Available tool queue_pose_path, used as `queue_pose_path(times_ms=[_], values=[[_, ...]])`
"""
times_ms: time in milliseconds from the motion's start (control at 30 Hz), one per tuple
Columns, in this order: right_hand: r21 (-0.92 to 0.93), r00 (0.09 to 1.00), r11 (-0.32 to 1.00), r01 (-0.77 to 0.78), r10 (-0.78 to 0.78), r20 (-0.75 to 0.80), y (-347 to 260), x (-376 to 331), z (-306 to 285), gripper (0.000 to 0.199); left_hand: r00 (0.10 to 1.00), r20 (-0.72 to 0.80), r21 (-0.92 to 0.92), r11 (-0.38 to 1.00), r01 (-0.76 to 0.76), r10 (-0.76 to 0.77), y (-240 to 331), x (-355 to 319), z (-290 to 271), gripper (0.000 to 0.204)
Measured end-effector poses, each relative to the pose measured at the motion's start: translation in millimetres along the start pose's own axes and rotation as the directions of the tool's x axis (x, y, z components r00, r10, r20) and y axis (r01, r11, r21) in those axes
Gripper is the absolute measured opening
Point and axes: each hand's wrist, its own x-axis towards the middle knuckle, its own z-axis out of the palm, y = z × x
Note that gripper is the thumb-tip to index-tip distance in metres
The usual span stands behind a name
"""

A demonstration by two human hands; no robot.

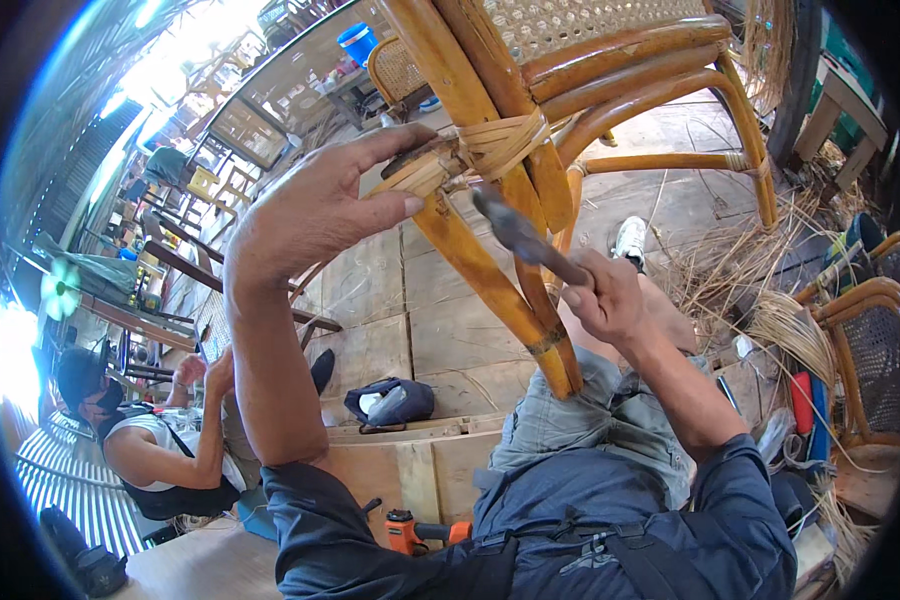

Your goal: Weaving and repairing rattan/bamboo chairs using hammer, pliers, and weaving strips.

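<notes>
A glossy honey-brown rattan chair (470, 250) is tilted in front of me, its leg end resting at my lap. Pale rattan strip (505, 145) is wrapped around a joint of its poles. My left hand (315, 195) is closed on the strip's loose length (420, 175) beside that joint, thumb below and fingers above. In my right hand (605, 300) is a hammer (515, 228), gripped close to its dark metal head. The head is just right of the joint, slightly blurred; whether it touches is unclear. Most of the handle is hidden by my hand.
An orange-and-black power tool (425, 532) lies by my waist on a wooden bench (370, 465). A dark blue bag (390, 400) sits ahead of it. Loose rattan strands (730, 260) litter the right floor. Another person (170, 440) sits at the left; another woven chair (875, 350) stands right.
</notes>
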Motion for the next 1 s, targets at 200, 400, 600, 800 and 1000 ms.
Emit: queue_pose_path(times_ms=[200,400,600,800,1000], values=[[-0.121,0.998,0.992,0.045,-0.051,-0.042,5,-3,4,0.029,0.995,0.076,-0.034,0.997,0.072,-0.069,7,4,0,0.057],[0.043,0.984,0.986,0.159,-0.155,-0.086,7,-7,0,0.032,0.998,-0.021,0.15,0.987,-0.061,0.065,-1,2,-1,0.054],[0.002,0.999,0.999,-0.032,0.032,-0.035,3,5,5,0.035,0.996,-0.021,0.179,0.981,-0.082,0.087,-1,3,-1,0.053],[0.067,0.965,0.965,0.254,-0.248,-0.084,-2,-2,-5,0.03,0.993,-0.022,0.174,0.979,-0.108,0.114,-9,7,2,0.052],[0.088,0.994,0.994,0.071,-0.063,-0.084,-7,-2,-2,0.033,0.993,-0.03,0.252,0.962,-0.104,0.116,-2,1,2,0.05]])
